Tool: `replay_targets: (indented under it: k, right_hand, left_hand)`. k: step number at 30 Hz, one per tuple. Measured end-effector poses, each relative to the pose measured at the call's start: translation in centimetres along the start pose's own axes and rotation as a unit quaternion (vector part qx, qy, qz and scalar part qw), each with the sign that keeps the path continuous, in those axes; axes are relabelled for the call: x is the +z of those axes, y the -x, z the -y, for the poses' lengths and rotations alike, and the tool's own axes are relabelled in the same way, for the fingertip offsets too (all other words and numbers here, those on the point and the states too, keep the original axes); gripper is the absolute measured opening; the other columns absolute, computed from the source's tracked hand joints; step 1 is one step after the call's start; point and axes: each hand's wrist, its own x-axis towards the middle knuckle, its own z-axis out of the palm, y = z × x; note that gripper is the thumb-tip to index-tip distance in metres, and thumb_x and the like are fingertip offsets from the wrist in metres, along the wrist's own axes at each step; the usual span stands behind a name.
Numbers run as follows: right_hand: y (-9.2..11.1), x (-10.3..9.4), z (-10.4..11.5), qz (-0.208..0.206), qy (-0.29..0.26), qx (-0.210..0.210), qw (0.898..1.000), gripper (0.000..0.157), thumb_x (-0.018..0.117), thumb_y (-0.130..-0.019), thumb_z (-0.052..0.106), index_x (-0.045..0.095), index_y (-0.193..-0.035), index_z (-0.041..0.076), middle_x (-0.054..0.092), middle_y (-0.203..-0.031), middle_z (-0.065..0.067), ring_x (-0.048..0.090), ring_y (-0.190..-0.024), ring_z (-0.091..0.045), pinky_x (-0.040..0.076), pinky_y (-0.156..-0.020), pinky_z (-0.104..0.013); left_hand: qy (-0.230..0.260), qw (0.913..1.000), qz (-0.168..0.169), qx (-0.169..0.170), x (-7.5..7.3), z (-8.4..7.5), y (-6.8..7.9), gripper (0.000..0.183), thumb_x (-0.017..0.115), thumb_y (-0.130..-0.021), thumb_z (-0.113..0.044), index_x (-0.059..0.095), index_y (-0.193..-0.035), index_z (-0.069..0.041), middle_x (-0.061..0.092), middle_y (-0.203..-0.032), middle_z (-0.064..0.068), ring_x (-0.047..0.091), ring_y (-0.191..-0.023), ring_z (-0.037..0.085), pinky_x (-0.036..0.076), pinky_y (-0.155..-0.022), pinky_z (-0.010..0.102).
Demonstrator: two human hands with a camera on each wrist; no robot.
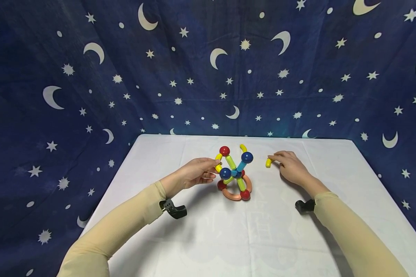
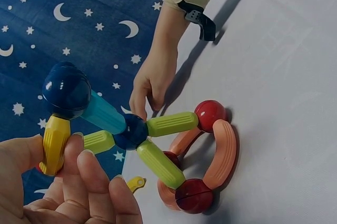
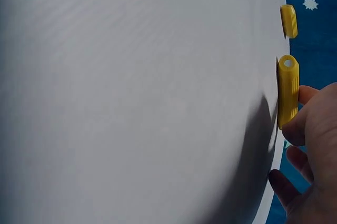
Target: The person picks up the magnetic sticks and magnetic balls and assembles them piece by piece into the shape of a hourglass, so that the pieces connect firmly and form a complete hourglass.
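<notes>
A structure of magnetic balls and rods stands upright mid-table, its salmon curved rods (image 1: 232, 196) and red balls (image 1: 245, 195) forming the base. Green rods (image 2: 160, 165) and a light-blue rod (image 2: 104, 111) meet at a central dark blue ball (image 2: 131, 131). Between thumb and fingers my left hand (image 1: 197, 172) pinches a yellow curved rod (image 2: 55, 142) that joins an upper blue ball (image 2: 67, 93) to a red ball (image 1: 224, 151). To the right, my right hand (image 1: 291, 165) pinches the end of a loose yellow curved rod (image 3: 288, 90) at the tabletop.
Another yellow curved rod (image 1: 243, 147) lies on the table behind the structure. A white cloth covers the table (image 1: 208, 238). A dark blue curtain (image 1: 194, 69) with moons and stars hangs behind it and at both sides.
</notes>
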Motion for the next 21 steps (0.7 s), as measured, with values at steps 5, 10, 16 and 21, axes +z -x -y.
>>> replay_targets:
  k: [5,10,16,21]
  right_hand:
    - [0.6,-0.2,-0.4,-0.001,0.001,0.008,1.0,0.056,0.039,-0.094,-0.004,0.058,-0.145,0.011,0.049,-0.144,-0.022,0.037,-0.137,-0.045,0.028,-0.113,-0.064]
    - [1.2,-0.4,-0.7,-0.01,0.001,0.003,1.0,0.056,0.04,-0.094,-0.005,0.059,-0.145,0.011,0.05,-0.143,-0.021,0.038,-0.136,-0.046,0.029,-0.111,-0.064]
    - [2.0,-0.8,-1.0,-0.011,-0.012,0.002,1.0,0.055,0.041,-0.095,-0.003,0.059,-0.145,0.011,0.05,-0.141,-0.022,0.037,-0.135,-0.046,0.029,-0.111,-0.063]
    - [2.7,-1.1,-1.2,0.0,-0.013,0.018,1.0,0.054,0.041,-0.097,-0.001,0.057,-0.147,0.012,0.049,-0.141,-0.022,0.037,-0.135,-0.045,0.028,-0.111,-0.064]
  left_hand:
    - [0.0,1.0,-0.001,-0.001,0.0,0.0,0.0,0.034,0.066,-0.101,-0.03,0.064,-0.123,-0.003,0.068,-0.094,0.003,0.064,-0.074,0.012,0.056,-0.074,0.027]
    - [0.001,1.0,-0.002,0.003,0.0,0.1,0.0,0.035,0.066,-0.101,-0.031,0.064,-0.122,-0.003,0.068,-0.093,0.003,0.063,-0.073,0.011,0.056,-0.074,0.026]
    - [0.004,1.0,0.002,0.003,0.0,0.1,0.1,0.035,0.066,-0.101,-0.032,0.065,-0.121,-0.003,0.068,-0.093,0.004,0.063,-0.072,0.011,0.056,-0.074,0.027]
    - [0.007,1.0,0.003,0.004,-0.1,0.2,-0.1,0.034,0.066,-0.101,-0.031,0.066,-0.12,-0.003,0.068,-0.094,0.005,0.063,-0.072,0.011,0.056,-0.074,0.027]
